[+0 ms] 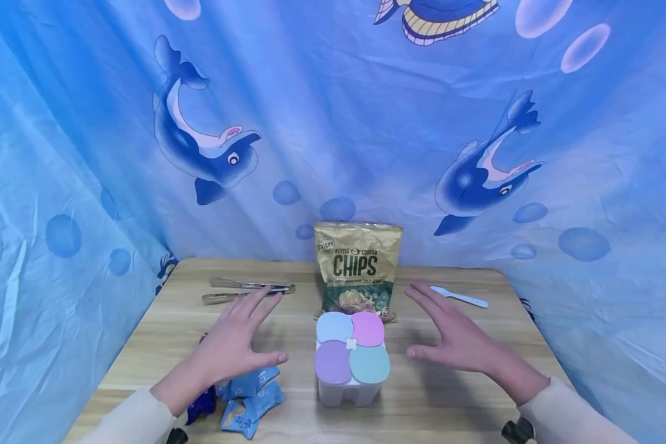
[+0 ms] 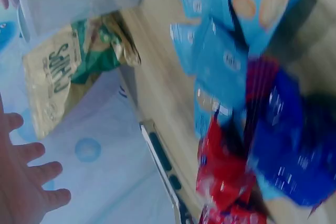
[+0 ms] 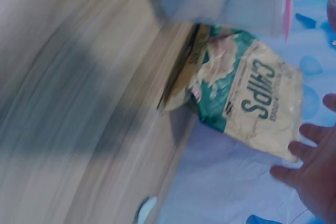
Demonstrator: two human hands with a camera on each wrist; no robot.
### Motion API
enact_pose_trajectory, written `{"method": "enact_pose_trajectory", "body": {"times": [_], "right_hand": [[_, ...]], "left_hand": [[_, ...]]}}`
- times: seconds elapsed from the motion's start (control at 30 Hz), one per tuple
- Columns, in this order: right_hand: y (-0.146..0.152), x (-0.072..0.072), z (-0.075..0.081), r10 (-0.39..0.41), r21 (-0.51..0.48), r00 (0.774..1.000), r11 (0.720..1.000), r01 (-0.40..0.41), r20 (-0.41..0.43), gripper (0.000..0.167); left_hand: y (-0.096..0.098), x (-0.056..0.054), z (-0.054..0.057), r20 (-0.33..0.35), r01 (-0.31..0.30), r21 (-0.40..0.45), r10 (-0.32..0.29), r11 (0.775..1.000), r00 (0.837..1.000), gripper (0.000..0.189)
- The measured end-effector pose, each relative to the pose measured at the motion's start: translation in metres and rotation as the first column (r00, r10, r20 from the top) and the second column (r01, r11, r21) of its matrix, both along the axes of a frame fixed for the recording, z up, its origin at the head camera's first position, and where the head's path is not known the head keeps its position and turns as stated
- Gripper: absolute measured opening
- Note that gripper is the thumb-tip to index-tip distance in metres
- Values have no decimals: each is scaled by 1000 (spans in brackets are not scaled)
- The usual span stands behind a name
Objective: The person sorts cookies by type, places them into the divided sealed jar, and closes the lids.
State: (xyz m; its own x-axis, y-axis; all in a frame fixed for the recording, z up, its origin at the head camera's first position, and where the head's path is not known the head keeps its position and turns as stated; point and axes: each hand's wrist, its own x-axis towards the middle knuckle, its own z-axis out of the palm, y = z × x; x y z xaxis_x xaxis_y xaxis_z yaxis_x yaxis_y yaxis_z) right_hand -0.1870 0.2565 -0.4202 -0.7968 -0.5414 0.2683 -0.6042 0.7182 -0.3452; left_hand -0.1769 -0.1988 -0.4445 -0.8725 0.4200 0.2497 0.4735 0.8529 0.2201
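Observation:
A white box (image 1: 348, 394) with four lids in blue, pink, purple and green stands at the middle of the table. To its left, my left hand (image 1: 235, 339) hovers with fingers spread and nothing in it. My right hand (image 1: 455, 339) is held on the other side, fingers apart and likewise holding nothing. Upright behind the box is a gold and green chips bag (image 1: 361, 265). Below my left hand lie several light blue snack packets (image 1: 252, 401), with a dark blue wrapped packet (image 1: 202, 406) beside them. Red packets (image 2: 223, 171) show in the left wrist view.
Tongs (image 1: 250, 285) lie at the back left of the wooden table (image 1: 422, 394). A small white plastic utensil (image 1: 460, 297) rests at the back right, beyond my right hand. A blue curtain (image 1: 338, 123) printed with dolphins hangs behind and around the table.

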Motion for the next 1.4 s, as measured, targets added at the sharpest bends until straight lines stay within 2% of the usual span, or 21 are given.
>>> {"method": "enact_pose_trajectory", "body": {"times": [0.1, 0.3, 0.4, 0.53, 0.63, 0.8, 0.97, 1.17, 1.4], "right_hand": [[-7, 3, 3, 50, -100, 997, 994, -44, 58, 103], [-18, 1, 1, 160, -235, 981, 963, -131, 108, 99], [-24, -1, -4, 202, -278, 968, 948, -155, 149, 101], [-30, -3, -11, 249, -321, 946, 931, -175, 205, 101], [-32, -4, -16, 280, -354, 929, 917, -185, 241, 99], [-37, -6, -22, 308, -370, 913, 908, -198, 268, 98], [-39, -7, -28, 311, -383, 899, 906, -183, 307, 102], [-40, -9, -36, 342, -405, 884, 892, -200, 318, 106], [-40, -9, -41, 378, -455, 857, 868, -198, 349, 108]], "left_hand": [[5, 9, -1, -9, 22, 87, -22, 996, 1000, 104], [22, 22, 6, -3, 85, 242, -86, 967, 996, 85], [29, 26, 8, 48, 106, 301, -126, 948, 991, 76], [38, 29, 6, 133, 150, 424, -225, 893, 965, 66], [44, 29, 3, 144, 204, 493, -310, 846, 940, 62], [52, 29, 0, 147, 242, 545, -375, 803, 915, 59], [58, 29, -3, 119, 283, 572, -419, 770, 900, 58], [62, 30, -7, 122, 286, 573, -425, 768, 897, 57], [64, 28, -11, 154, 250, 565, -398, 786, 904, 55]]}}
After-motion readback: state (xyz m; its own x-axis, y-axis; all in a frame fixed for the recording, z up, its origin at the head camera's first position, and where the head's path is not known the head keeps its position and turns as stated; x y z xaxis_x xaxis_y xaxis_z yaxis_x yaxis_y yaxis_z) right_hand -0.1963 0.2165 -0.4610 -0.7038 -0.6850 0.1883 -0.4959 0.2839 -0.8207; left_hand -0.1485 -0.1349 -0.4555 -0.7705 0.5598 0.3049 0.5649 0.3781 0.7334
